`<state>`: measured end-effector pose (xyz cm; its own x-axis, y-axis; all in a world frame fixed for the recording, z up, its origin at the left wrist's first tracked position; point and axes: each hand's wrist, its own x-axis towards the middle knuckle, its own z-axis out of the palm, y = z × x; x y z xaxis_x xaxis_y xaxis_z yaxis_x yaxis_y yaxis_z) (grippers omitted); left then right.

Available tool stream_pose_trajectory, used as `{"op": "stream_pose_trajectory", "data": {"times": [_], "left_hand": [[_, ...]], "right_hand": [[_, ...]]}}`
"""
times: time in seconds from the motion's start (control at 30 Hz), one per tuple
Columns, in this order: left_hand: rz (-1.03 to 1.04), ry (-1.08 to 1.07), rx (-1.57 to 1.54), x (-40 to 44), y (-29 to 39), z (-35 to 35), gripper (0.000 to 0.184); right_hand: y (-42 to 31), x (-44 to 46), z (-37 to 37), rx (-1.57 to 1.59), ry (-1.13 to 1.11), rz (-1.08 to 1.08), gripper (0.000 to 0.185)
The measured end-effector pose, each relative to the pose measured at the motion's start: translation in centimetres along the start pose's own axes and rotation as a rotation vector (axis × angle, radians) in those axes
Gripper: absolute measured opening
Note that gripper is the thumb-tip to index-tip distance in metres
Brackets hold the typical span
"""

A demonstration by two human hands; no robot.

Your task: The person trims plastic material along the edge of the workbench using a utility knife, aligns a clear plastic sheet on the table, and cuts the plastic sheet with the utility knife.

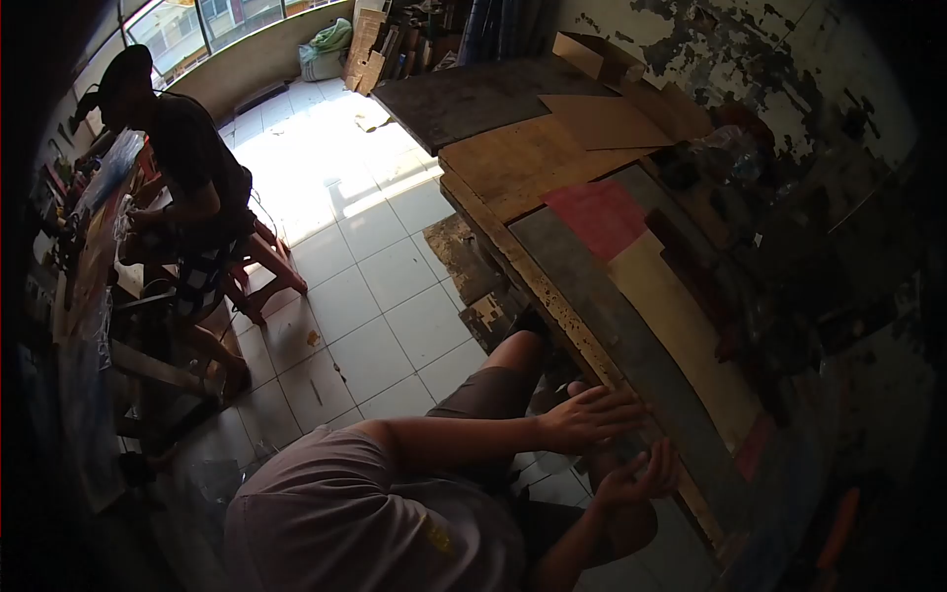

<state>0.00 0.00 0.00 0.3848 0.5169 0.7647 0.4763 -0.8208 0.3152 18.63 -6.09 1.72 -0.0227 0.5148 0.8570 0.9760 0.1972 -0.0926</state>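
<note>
By the table (562,316), both hands (594,418) (639,480) loosely spread, cardboard box (600,59) beyond, contents unclear

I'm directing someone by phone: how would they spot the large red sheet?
Find the long bench beside the peeling wall. Pictured below its cardboard, the red sheet meets one end of a yellow sheet. It's bigger than the red patch at the yellow sheet's other end.

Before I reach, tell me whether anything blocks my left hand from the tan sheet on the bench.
Nothing visible stands between the left hand and the tan sheet; only the worn bench edge and flat grey surface lie between.
</note>
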Motion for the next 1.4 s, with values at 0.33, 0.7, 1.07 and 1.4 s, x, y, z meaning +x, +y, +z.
{"op": "stream_pose_trajectory", "data": {"times": [0.33,0.7,1.07,1.4], "left_hand": [[-0.018,0.017,-0.020,0.0,0.3,-0.3,0.066],[-0.011,-0.003,0.032,0.5,1.3,0.0,0.065],[-0.007,-0.038,0.092,0.7,1.6,-0.4,0.073],[0.002,-0.032,0.125,0.6,1.5,-0.1,0.076]], "right_hand": [[-0.2,-0.1,-0.6,0.013,-0.040,0.005,0.030],[0.4,0.0,-1.0,0.059,-0.035,0.004,0.032],[0.3,-0.1,-1.0,0.055,-0.032,0.022,0.029],[0.4,-0.1,-0.4,0.044,0.009,0.030,0.028]]}}
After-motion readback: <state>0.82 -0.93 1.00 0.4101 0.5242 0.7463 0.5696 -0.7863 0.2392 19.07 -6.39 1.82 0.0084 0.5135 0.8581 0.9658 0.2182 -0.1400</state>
